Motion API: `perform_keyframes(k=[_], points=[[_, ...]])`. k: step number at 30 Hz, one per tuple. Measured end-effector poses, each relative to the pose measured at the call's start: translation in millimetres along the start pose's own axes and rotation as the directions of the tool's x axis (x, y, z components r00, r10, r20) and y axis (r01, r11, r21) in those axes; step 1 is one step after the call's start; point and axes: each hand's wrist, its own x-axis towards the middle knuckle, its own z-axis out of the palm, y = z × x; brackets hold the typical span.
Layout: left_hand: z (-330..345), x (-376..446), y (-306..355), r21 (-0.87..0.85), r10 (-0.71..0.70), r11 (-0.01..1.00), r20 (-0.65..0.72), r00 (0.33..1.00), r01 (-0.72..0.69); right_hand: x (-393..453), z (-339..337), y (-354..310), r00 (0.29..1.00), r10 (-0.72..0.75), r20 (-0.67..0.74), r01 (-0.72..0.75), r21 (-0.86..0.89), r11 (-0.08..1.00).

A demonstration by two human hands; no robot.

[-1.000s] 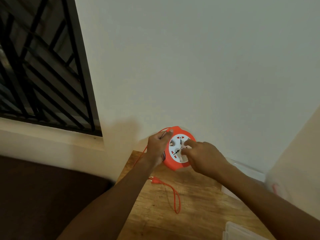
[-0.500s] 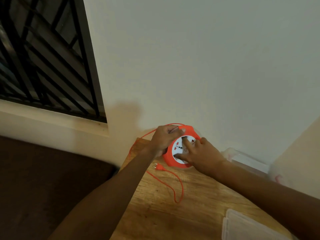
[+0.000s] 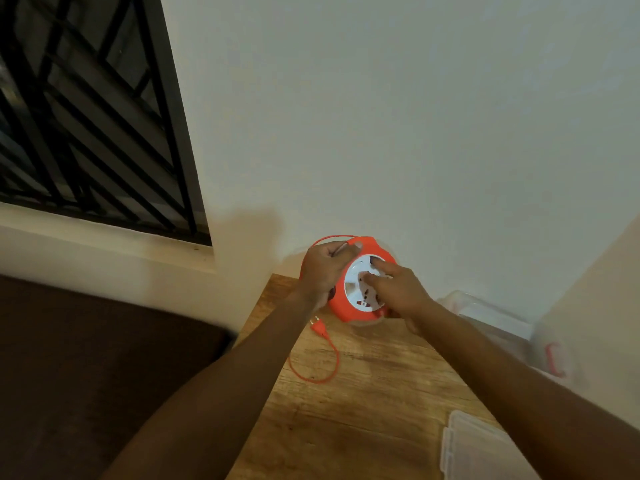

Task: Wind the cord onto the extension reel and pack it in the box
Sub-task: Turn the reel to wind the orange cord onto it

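Observation:
An orange extension reel (image 3: 341, 308) with a white socket face stands tilted on the wooden table (image 3: 363, 410) near the wall. My left hand (image 3: 325, 270) grips the reel's left rim, fingers curled over its top edge. My right hand (image 3: 398, 289) has its fingers on the white face, the forefinger reaching toward the face's upper part. A loose length of orange cord (image 3: 325, 370) loops on the table below the reel and ends in an orange plug (image 3: 318, 326). More cord arcs over my left hand.
A clear plastic box (image 3: 491, 317) with a red latch sits at the table's back right against the wall. Its clear lid (image 3: 485, 452) lies at the front right. The table's left edge drops to a dark floor. A barred window fills the upper left.
The white face has turned under my right fingers. The loose cord loop on the table has grown shorter and the plug has slid closer to the reel. My left hand stays on the rim.

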Motion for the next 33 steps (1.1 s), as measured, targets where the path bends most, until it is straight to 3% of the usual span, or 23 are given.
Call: perform_keyframes(k=[2, 5, 7, 8, 9, 10, 11, 12, 13, 15, 17, 21, 28, 33], points=[[-1, -2, -5, 0.007, 0.007, 1.0, -0.02, 1.0, -0.007, -6, 6, 4, 0.981, 0.171, 0.094, -0.192, 0.301, 0.934], [-5, 0, -6, 0.016, 0.024, 1.0, -0.034, 0.999, -0.023, -9, 9, 12, 0.979, 0.166, 0.121, -0.198, 0.345, 0.917], [-4, 2, -2, 0.015, 0.025, 1.0, -0.004, 1.0, -0.025, -9, 7, 14, 0.998, 0.037, 0.051, -0.043, 0.126, 0.991], [-4, 2, 2, 0.005, 0.022, 1.0, 0.009, 1.0, -0.022, -8, 3, 15, 0.997, -0.08, 0.014, 0.081, -0.091, 0.993], [-3, 3, 6, 0.006, 0.024, 1.0, 0.017, 1.0, -0.024, -8, -3, 17, 0.974, -0.225, 0.007, 0.213, -0.352, 0.912], [-4, 4, 10, 0.028, 0.035, 0.999, 0.024, 0.999, -0.035, -8, -10, 18, 0.927, -0.374, 0.038, 0.322, -0.593, 0.738], [-5, 5, 14, 0.052, 0.047, 0.997, 0.035, 0.998, -0.048, -7, -19, 18, 0.85, -0.515, 0.116, 0.407, -0.765, 0.499], [-6, 6, 16, 0.067, 0.049, 0.996, 0.05, 0.998, -0.053, -7, -27, 16, 0.755, -0.611, 0.241, 0.474, -0.843, 0.254], [-7, 7, 19, 0.067, 0.044, 0.997, 0.067, 0.997, -0.048, -7, -33, 14, 0.664, -0.645, 0.378, 0.531, -0.846, 0.05], [-8, 8, 22, 0.055, 0.027, 0.998, 0.106, 0.994, -0.033, -7, -40, 11, 0.505, -0.615, 0.605, 0.61, -0.755, -0.241], [-7, 9, 25, 0.08, 0.011, 0.997, 0.136, 0.991, -0.022, -7, -42, 8, 0.417, -0.545, 0.727, 0.634, -0.663, -0.399], [-2, 7, 29, 0.116, -0.005, 0.993, 0.21, 0.978, -0.019, -4, -39, 1, 0.486, -0.451, 0.749, 0.574, -0.662, -0.482], [-1, 10, 42, 0.17, 0.045, 0.982, 0.221, 0.974, -0.084, 4, -25, 5, 0.629, -0.431, 0.646, 0.494, -0.761, -0.42], [4, 16, 48, 0.162, 0.017, 0.986, 0.17, 0.985, -0.045, 8, -25, -8, 0.703, -0.447, 0.553, 0.41, -0.829, -0.382]])
